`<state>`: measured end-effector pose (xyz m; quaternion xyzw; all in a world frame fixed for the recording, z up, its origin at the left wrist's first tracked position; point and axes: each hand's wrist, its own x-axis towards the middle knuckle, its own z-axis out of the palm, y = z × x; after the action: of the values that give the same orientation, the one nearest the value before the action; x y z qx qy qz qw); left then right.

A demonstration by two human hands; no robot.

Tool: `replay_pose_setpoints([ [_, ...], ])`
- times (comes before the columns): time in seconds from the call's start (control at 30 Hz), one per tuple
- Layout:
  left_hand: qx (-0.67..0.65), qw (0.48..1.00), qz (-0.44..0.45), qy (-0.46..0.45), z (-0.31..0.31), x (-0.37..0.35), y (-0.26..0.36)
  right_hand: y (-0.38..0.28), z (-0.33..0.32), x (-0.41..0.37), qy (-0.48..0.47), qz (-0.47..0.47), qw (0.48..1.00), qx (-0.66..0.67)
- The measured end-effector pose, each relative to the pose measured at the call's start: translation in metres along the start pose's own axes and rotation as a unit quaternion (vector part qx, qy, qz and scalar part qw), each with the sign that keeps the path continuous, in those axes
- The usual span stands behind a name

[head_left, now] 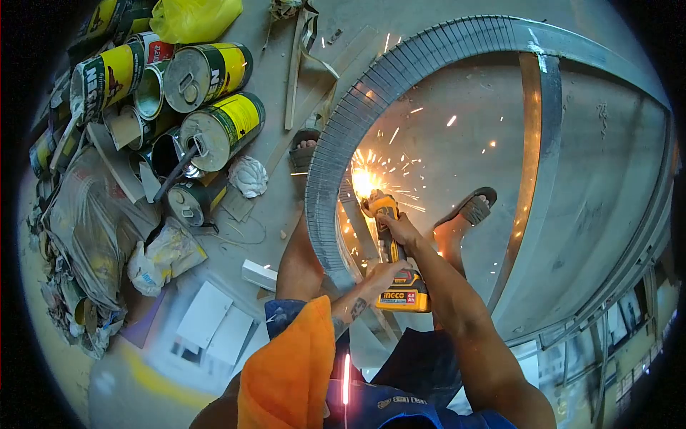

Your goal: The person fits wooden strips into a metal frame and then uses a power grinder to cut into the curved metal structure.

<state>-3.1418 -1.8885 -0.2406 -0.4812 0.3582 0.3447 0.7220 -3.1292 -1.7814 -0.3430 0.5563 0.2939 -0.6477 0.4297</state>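
A yellow and black cordless angle grinder [389, 247] is held in both my hands, its head pointing up and away from me. My right hand [401, 232] is closed around the front of the body near the head. My left hand [386, 275] grips the rear, just above the battery [402, 297]. Bright sparks [366, 182] burst where the grinder's head meets the inner side of a curved metal frame [323, 168]. Closely spaced slits run across that curved band. Glare hides the disc and the exact contact point.
Paint cans [207, 75] and plastic bags [93, 222] are piled at the left. Wood strips [294, 71] lie near the top. A metal crossbar [549, 136] spans the frame. My sandalled foot [475, 207] stands inside the frame, near flying sparks. An orange cloth [289, 365] hangs at my left.
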Motion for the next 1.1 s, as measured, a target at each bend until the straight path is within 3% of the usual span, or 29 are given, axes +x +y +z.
replay_pose_setpoints([
  [0.13, -0.003, 1.0, -0.002, -0.001, 0.001, -0.002, 0.002, -0.006, 0.007, -0.007, 0.047, -0.033, 0.998, 0.039],
  [0.2, 0.001, 1.0, -0.001, -0.001, 0.001, -0.004, 0.004, 0.002, -0.001, 0.007, -0.02, 0.025, 0.999, 0.017],
  [0.27, 0.003, 1.0, -0.001, 0.0, 0.002, -0.007, 0.005, 0.01, -0.004, 0.018, -0.047, 0.013, 0.999, 0.0],
  [0.33, 0.003, 1.0, 0.0, -0.001, 0.001, -0.008, 0.006, 0.004, 0.007, 0.004, 0.059, -0.057, 0.996, 0.03],
  [0.4, 0.0, 1.0, 0.0, -0.001, 0.002, -0.009, 0.008, -0.003, 0.003, 0.005, 0.039, -0.051, 0.998, 0.016],
  [0.47, 0.0, 1.0, 0.0, 0.001, 0.002, -0.01, 0.007, 0.015, -0.006, 0.027, -0.027, 0.018, 0.999, -0.006],
  [0.53, 0.006, 1.0, 0.0, 0.005, 0.003, -0.012, 0.007, 0.007, 0.001, 0.013, 0.03, 0.023, 0.999, -0.029],
  [0.6, 0.008, 1.0, -0.002, 0.015, 0.006, -0.013, 0.006, 0.002, 0.003, 0.001, 0.003, -0.078, 0.997, 0.02],
  [0.63, 0.004, 1.0, -0.001, 0.008, 0.005, -0.011, 0.006, 0.004, 0.007, 0.006, 0.077, -0.038, 0.996, 0.007],
  [0.67, 0.002, 1.0, 0.0, 0.004, 0.005, -0.012, 0.006, 0.004, 0.005, 0.007, 0.076, -0.039, 0.996, 0.007],
  [0.73, -0.001, 1.0, 0.001, 0.001, 0.003, -0.011, 0.006, 0.001, -0.006, 0.011, -0.06, 0.045, 0.997, 0.014],
  [0.87, -0.006, 1.0, 0.002, -0.005, 0.002, -0.008, 0.001, -0.005, 0.004, -0.006, 0.027, 0.014, 0.999, -0.011],
  [0.9, -0.007, 1.0, 0.002, -0.006, 0.002, -0.008, 0.001, 0.022, -0.001, 0.024, -0.013, -0.084, 0.995, 0.05],
  [0.93, -0.008, 1.0, 0.002, -0.006, 0.001, -0.008, 0.002, 0.018, -0.002, 0.02, -0.014, -0.085, 0.995, 0.05],
  [1.0, -0.006, 1.0, 0.003, -0.006, 0.001, -0.01, 0.004, 0.002, -0.003, 0.011, -0.038, 0.014, 0.999, 0.008],
  [1.1, -0.005, 1.0, 0.002, -0.008, 0.005, -0.016, 0.004, -0.011, 0.004, -0.009, 0.016, 0.031, 0.999, -0.02],
])
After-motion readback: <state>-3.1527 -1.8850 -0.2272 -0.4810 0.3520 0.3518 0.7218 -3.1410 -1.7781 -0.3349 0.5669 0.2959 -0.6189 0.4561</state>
